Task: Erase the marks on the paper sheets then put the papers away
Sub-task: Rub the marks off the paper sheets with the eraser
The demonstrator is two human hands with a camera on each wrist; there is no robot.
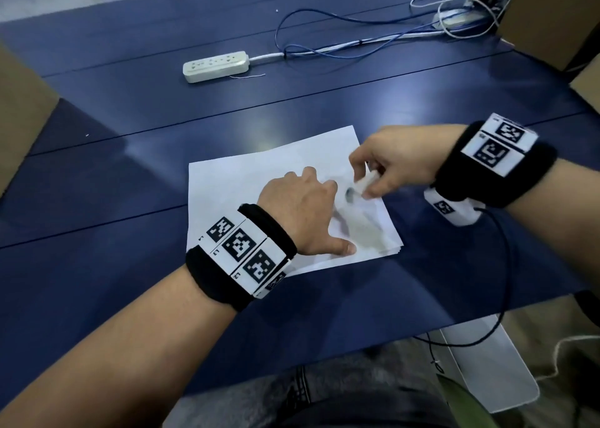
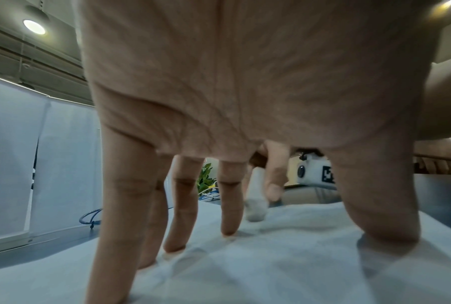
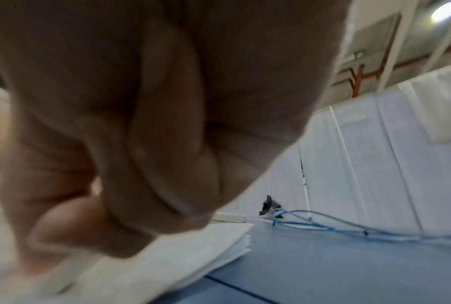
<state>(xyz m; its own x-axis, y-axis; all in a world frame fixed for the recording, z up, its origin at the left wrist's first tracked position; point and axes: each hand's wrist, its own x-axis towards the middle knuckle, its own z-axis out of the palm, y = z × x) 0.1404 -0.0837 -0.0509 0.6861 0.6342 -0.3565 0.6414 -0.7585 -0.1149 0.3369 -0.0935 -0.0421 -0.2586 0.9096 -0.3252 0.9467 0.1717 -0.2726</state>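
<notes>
A small stack of white paper sheets (image 1: 246,181) lies on the blue table in front of me. My left hand (image 1: 302,213) presses down on the top sheet (image 2: 271,257) with straight, spread fingers (image 2: 229,205) and thumb. My right hand (image 1: 383,174) pinches a white eraser (image 1: 365,184), whose greyed tip (image 2: 255,209) touches the paper beside a dark mark (image 1: 350,195). The right hand is blurred in the head view. In the right wrist view the curled fingers (image 3: 141,164) fill most of the frame above the stack's edge (image 3: 219,246), hiding the eraser.
A white power strip (image 1: 216,65) and blue and white cables (image 1: 357,34) lie at the table's far side. Cardboard boxes (image 1: 22,109) stand at the left and right edges. A white bin (image 1: 493,366) sits below the table's near right corner.
</notes>
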